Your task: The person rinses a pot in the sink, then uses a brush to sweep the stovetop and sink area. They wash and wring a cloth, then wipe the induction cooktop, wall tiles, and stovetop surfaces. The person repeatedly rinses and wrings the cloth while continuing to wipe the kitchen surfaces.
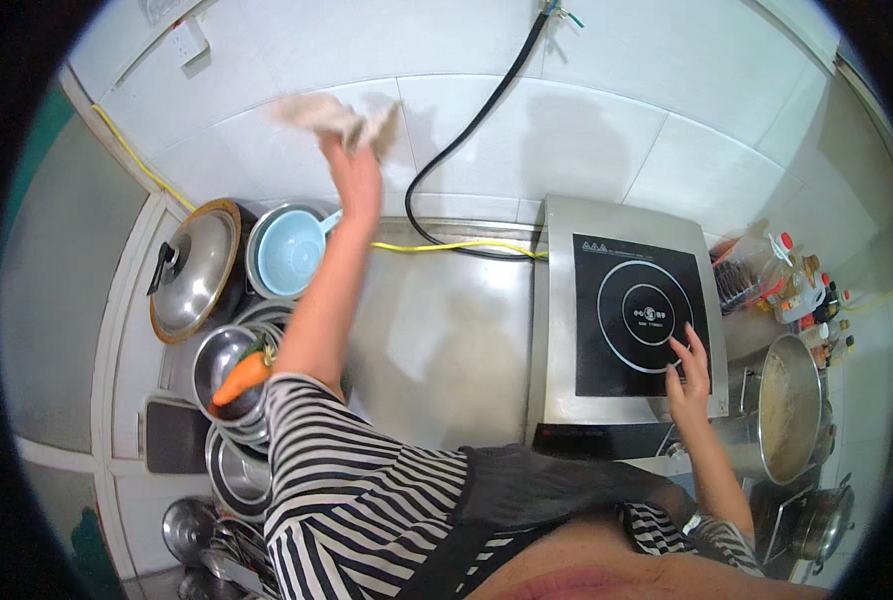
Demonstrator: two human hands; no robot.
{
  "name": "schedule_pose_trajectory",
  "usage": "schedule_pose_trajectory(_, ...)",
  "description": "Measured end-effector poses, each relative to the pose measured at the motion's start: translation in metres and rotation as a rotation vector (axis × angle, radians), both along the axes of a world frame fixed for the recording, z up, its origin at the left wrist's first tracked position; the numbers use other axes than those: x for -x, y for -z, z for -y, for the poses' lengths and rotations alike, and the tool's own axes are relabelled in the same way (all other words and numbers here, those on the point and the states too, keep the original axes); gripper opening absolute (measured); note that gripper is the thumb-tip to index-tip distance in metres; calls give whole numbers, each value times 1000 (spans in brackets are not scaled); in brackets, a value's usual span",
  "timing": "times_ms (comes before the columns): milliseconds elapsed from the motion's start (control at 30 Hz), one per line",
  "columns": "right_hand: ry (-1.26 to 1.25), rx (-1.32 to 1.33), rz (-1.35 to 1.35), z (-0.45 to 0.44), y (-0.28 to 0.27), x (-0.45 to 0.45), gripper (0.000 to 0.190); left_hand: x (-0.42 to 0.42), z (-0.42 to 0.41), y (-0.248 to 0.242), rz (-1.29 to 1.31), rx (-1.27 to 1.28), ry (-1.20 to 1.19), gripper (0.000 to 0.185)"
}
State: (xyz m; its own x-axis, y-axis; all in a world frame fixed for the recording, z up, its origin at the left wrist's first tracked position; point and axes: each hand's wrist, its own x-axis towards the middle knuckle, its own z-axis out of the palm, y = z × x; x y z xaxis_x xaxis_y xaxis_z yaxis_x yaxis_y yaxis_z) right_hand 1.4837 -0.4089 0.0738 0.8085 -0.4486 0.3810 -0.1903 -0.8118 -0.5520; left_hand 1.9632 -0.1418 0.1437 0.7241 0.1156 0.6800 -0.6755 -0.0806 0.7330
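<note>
My left hand (352,161) is stretched up to the tiled wall, holding a crumpled beige cloth (334,120) that is blurred; whether the cloth touches the tiles I cannot tell. Below that arm lies a bare stainless steel worktop (446,322). On the right, my right hand (690,379) rests with spread fingers on or just over the black glass of an induction cooker (596,247), near the lower right of its ring marking. Nothing is held in it.
To the left stand a lidded wok (198,277), a light blue plastic ladle (290,255), and steel bowls with a carrot (244,377). A black cable (484,112) and a yellow cord (446,246) run behind. A large pot (788,405) and several bottles (803,300) stand right.
</note>
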Motion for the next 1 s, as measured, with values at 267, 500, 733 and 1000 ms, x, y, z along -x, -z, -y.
schedule_pose_trajectory(267,249,-16,-35,-46,60,21,33,-111,67,-89,618,-523,-340,67)
schedule_pose_trajectory(500,277,286,-64,-62,59,9,29,-112,77,26,668,-1120,-130,72)
schedule_pose_trajectory(733,310,317,-79,-60,61,6,28,-139,52,1,503,-858,-397,73)
schedule_pose_trajectory(1000,305,301,-27,-63,56,-1,28,-143,104,-169,812,-305,-432,67)
